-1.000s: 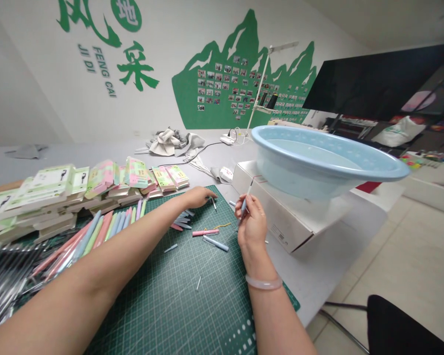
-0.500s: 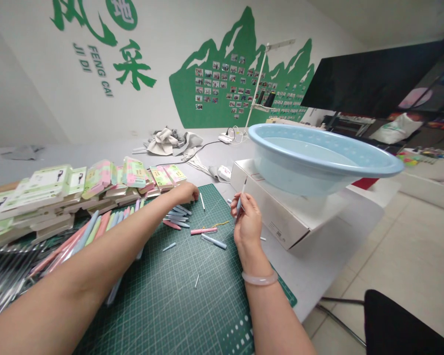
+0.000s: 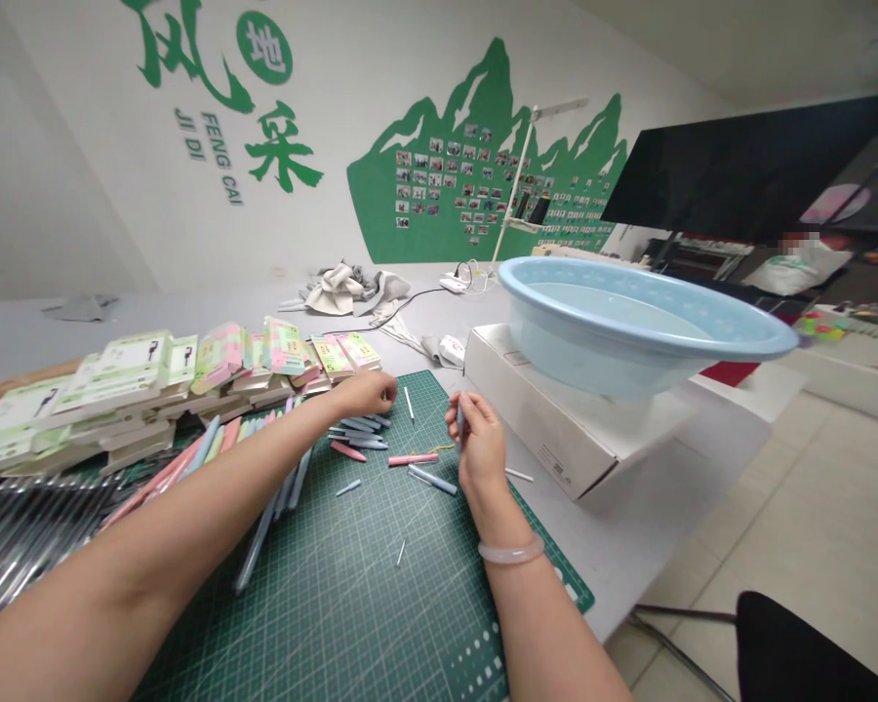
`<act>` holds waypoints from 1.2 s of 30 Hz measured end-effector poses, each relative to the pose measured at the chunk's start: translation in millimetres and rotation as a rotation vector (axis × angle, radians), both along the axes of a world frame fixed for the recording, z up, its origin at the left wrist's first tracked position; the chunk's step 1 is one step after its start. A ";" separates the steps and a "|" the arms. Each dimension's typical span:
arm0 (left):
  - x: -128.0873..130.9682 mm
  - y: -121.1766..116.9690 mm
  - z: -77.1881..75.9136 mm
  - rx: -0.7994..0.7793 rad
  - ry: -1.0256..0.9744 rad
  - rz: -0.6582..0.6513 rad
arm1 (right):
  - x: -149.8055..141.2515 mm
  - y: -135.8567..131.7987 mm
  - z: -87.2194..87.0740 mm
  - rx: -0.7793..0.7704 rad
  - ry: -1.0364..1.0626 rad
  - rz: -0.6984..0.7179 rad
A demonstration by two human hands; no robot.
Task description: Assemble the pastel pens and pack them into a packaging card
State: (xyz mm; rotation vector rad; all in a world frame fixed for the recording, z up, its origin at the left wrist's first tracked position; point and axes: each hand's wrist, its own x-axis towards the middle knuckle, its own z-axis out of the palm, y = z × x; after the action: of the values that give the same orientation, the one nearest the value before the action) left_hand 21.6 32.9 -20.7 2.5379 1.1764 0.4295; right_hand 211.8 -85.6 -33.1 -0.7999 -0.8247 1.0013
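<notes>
Right hand (image 3: 482, 447) pinching a blue pen part (image 3: 461, 418); left hand (image 3: 364, 394) curled, contents I cannot tell; separate pen pieces (image 3: 433, 479) lie unjoined.

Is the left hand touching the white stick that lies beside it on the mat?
Apart. The head view shows a strip of green cutting mat between the left hand and the white stick.

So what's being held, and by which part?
A blue pen piece, in the right hand, at the fingertips; the fingers hide which part. Whether the left hand holds anything can't be told.
</notes>
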 end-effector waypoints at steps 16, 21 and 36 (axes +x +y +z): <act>27.5 -87.2 39.9 -0.539 -1.310 0.137 | -34.1 -12.3 -11.2 -0.026 -0.169 0.194; 27.4 -91.3 39.3 -0.522 -1.253 0.139 | -34.9 -12.7 -11.9 -0.018 -0.171 0.205; 22.0 -114.3 41.0 -0.502 -0.983 0.234 | -38.7 -14.9 -12.6 0.007 -0.124 0.259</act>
State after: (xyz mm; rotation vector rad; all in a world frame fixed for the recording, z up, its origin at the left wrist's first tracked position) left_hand 43.6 -81.4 20.3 1.4318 0.9813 1.1022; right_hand 173.2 -100.5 -45.7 -0.7672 -1.0569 1.1845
